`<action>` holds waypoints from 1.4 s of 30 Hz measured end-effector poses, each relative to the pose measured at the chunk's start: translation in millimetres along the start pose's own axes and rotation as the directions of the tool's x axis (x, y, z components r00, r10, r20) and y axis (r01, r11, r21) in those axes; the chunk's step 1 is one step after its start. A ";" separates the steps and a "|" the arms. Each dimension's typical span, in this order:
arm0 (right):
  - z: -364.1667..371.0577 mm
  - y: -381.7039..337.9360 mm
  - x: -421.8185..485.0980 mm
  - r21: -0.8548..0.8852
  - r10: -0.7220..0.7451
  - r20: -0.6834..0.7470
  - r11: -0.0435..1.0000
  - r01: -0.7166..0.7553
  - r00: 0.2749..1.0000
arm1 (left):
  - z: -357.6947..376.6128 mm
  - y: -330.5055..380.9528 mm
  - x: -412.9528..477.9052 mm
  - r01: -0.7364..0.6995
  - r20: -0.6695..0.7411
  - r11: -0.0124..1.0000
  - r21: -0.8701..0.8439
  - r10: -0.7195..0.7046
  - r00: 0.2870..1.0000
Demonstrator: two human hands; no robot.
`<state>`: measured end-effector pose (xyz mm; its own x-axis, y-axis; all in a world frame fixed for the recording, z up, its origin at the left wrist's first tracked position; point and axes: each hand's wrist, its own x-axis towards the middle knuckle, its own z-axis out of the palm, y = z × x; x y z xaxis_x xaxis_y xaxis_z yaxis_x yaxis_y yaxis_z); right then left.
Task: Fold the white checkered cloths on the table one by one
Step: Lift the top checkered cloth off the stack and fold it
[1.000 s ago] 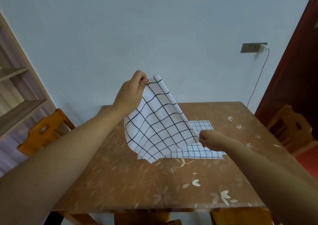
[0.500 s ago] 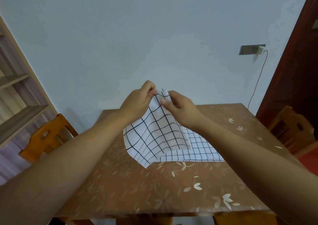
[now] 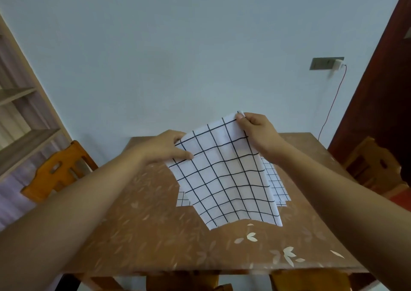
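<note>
Lifted off the table (image 3: 155, 235) near its middle and hanging tilted: the large-checked cloth (image 3: 224, 175), pinched at its 1 o'clock corner by the right hand (image 3: 255, 130) and gripped at its 10 o'clock edge by the left hand (image 3: 164, 148), over a finer-checked cloth (image 3: 278, 186) lying flat beneath, showing at 3 and 8 o'clock. Looks like the opening of a fold, top edge spread, nothing doubled over yet. Next, probably: lowering both held points toward the 6 o'clock hem, squaring edges, sparing the cloth below.
</note>
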<state>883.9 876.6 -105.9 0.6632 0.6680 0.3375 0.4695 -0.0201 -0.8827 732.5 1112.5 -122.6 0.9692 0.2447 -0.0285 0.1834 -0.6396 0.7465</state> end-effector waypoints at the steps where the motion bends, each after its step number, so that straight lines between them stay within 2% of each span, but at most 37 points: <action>1: -5.2 3.1 -1.7 0.008 0.019 -0.006 1.000 -0.019 1.000 | -2.5 -8.0 -1.5 0.020 0.002 0.999 -0.040 -0.020 1.000; 4: -17.0 11.9 -3.4 0.109 0.116 -0.021 0.988 -0.113 0.993 | -1.6 -17.2 -4.8 0.050 -0.043 0.961 -0.273 -0.064 0.997; 7: -23.2 16.8 1.5 0.382 0.262 -0.007 0.892 -0.240 0.965 | 6.0 -10.4 -3.2 0.019 -0.068 0.838 -0.545 -0.066 0.996; 9: -28.2 23.0 1.6 0.520 0.324 0.110 0.787 -0.332 0.940 | 10.4 -4.4 2.6 -0.020 -0.095 0.714 -0.700 -0.065 0.993; 10: -29.8 28.0 -0.2 0.536 0.329 0.189 0.755 -0.377 0.925 | 11.6 0.5 5.8 -0.049 -0.121 0.667 -0.743 -0.061 0.991; 12: -28.8 42.1 -9.2 0.516 0.337 0.312 0.725 -0.456 0.888 | 10.1 11.5 11.4 -0.102 -0.192 0.650 -0.753 -0.070 0.979; 16: -10.7 71.4 -25.0 0.478 0.430 0.351 0.681 -0.554 0.832 | -6.9 25.8 16.4 -0.137 -0.244 0.658 -0.741 -0.073 0.967; 20: 3.4 52.6 -25.4 0.542 0.377 0.353 0.663 -0.516 0.856 | -21.5 25.0 18.6 -0.095 -0.175 0.603 -0.792 -0.076 0.982; 23: 3.2 39.8 -22.1 0.644 0.317 0.366 0.593 -0.484 0.875 | -24.7 25.3 21.0 -0.112 -0.170 0.573 -0.812 -0.048 0.984; 28: 19.6 35.7 -27.4 0.641 0.265 0.459 0.562 -0.523 0.848 | -22.1 39.2 19.7 -0.110 -0.193 0.600 -0.792 -0.076 0.978; 36: 29.3 25.1 -19.6 0.713 0.382 0.438 0.404 -0.573 0.814 | -11.3 35.0 18.4 0.001 -0.079 0.493 -0.870 -0.142 0.987; 40: 14.0 28.7 -11.5 0.755 0.440 0.385 0.356 -0.551 0.811 | 6.6 9.0 10.2 0.117 0.128 0.405 -0.907 0.001 0.992; 42: 7.3 32.1 -9.0 0.764 0.450 0.384 0.335 -0.551 0.806 | 16.2 -3.9 9.1 0.143 0.171 0.448 -0.883 0.022 0.985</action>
<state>888.7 875.3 -139.7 0.5220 0.8153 -0.2506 -0.6537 0.1937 -0.7315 743.3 1105.4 -136.5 0.9869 0.1024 -0.1247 0.0752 0.3918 0.9170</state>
